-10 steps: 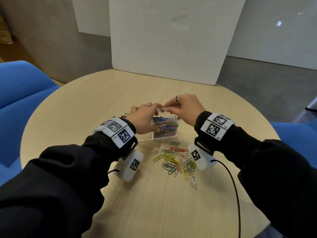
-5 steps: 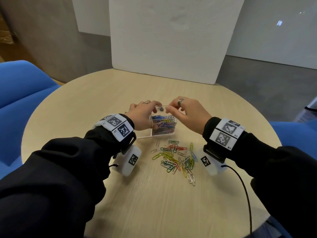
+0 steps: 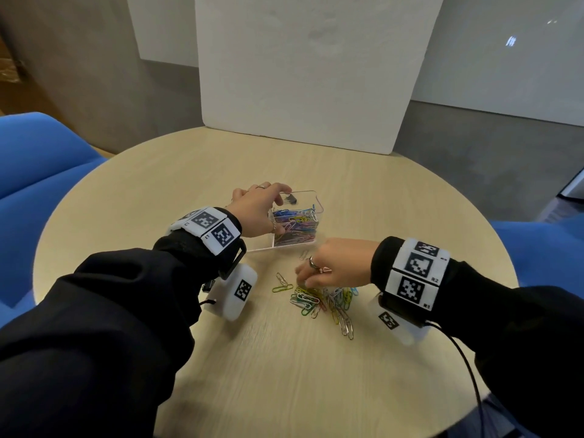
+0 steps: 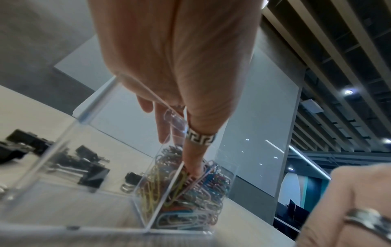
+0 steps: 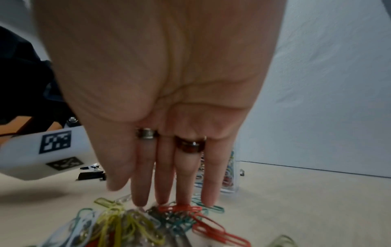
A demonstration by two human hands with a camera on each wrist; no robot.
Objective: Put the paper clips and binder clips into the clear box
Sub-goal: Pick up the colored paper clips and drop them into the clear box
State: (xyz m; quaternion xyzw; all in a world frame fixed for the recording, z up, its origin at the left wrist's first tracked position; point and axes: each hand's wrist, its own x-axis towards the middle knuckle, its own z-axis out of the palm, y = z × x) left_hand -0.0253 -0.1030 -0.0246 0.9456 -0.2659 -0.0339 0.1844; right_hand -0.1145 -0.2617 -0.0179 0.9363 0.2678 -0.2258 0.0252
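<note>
The clear box stands mid-table, its right compartment full of coloured paper clips. My left hand grips the box, thumb down on the near wall and fingers over the top. A black binder clip hangs at its fingertips above the far rim; whether they hold it is unclear. Several binder clips show through the box wall. My right hand is open, its straight fingertips touching the loose paper clip pile.
The round wooden table carries a white foam board upright at its back edge. Blue chairs flank it on both sides. A black cable trails from my right wrist. Two paper clips lie apart, left of the pile.
My right hand has left the top of the box and come down toward me onto the loose paper clip pile. The left hand stays at the box with the binder clip by its fingertips.
</note>
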